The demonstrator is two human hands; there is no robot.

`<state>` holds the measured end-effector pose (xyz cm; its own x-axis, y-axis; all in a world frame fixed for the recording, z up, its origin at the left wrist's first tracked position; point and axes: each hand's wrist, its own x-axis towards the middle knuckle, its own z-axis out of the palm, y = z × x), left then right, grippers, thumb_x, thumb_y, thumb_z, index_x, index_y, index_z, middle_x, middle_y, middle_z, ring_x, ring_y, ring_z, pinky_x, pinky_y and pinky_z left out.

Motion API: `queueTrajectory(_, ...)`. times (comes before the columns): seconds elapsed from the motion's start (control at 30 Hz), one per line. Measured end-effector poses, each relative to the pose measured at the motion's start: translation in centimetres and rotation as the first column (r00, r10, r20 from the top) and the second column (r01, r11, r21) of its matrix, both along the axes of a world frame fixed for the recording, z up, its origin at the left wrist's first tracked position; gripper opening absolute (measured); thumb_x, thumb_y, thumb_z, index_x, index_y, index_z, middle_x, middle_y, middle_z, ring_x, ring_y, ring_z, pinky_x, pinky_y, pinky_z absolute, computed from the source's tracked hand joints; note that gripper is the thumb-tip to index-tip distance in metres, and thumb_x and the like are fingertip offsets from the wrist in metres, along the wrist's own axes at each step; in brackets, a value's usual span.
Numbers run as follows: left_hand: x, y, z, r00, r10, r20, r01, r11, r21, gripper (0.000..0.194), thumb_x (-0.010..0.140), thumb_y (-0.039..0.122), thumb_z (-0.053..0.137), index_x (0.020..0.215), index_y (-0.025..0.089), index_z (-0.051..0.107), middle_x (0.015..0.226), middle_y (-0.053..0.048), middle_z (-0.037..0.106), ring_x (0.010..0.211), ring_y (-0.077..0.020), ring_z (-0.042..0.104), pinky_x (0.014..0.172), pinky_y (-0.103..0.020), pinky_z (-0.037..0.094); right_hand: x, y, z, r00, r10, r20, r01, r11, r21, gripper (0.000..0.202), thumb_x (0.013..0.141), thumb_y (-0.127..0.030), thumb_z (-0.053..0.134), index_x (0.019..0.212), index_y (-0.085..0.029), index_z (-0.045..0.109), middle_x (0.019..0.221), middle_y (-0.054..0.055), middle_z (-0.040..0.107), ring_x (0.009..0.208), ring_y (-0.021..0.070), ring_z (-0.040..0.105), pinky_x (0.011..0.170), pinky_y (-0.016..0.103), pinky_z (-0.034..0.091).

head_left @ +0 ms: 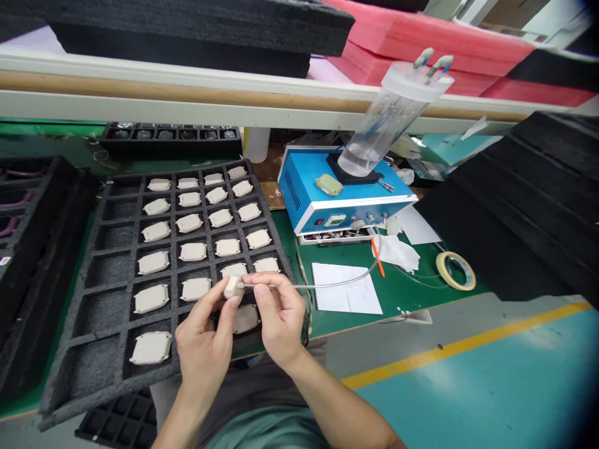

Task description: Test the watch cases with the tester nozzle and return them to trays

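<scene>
In the head view, the left hand (206, 333) pinches a small beige watch-shaped case (233, 288) on edge above the near right part of the gray foam tray (110, 271), whose compartments hold similar cases. The right hand (284, 318) pinches a thin dispensing needle (249, 285), its tip at the case. Right of the tray, on the green bench (337, 252), the needle's clear tube (349, 281) curves over white paper (344, 296) toward a blue control box (302, 187) bearing a clear cylinder (372, 140).
</scene>
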<state>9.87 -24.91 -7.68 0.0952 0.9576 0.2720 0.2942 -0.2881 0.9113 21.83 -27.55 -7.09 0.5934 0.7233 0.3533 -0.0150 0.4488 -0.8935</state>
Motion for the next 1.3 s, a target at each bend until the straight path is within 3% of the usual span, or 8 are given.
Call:
queueTrajectory(0.93, 0.13, -0.05, 0.28, 1.000, -0.013, -0.015, 0.014, 0.999, 0.031, 0.032, 0.096, 0.034, 0.074, 0.125, 0.023, 0.078, 0.120, -0.006, 0.081, 0.098, -0.0199, 0.080, 0.090, -0.029, 0.063, 0.04, -0.06, -0.10, 1.000, -0.004, 0.008, 0.003, 1.000, 0.021, 0.013, 0.101, -0.022, 0.062, 0.102, -0.023, 0.075, 0.099, 0.005, 0.079, 0.093, 0.0164, 0.078, 0.084, 0.027, 0.064)
queueTrajectory(1.3, -0.08, -0.57, 0.31, 0.997, -0.076, 0.012, 0.075, 0.997, 0.017, 0.030, 0.099, 0.029, 0.071, 0.127, 0.022, 0.076, 0.121, -0.008, 0.081, 0.102, -0.0210, 0.079, 0.091, -0.029, 0.063, -0.13, -0.51, -0.45, 1.000, -0.015, 0.019, 0.015, 1.000, 0.005, 0.015, 0.102, -0.019, 0.061, 0.103, -0.023, 0.076, 0.101, 0.005, 0.080, 0.096, 0.0164, 0.078, 0.089, 0.029, 0.065)
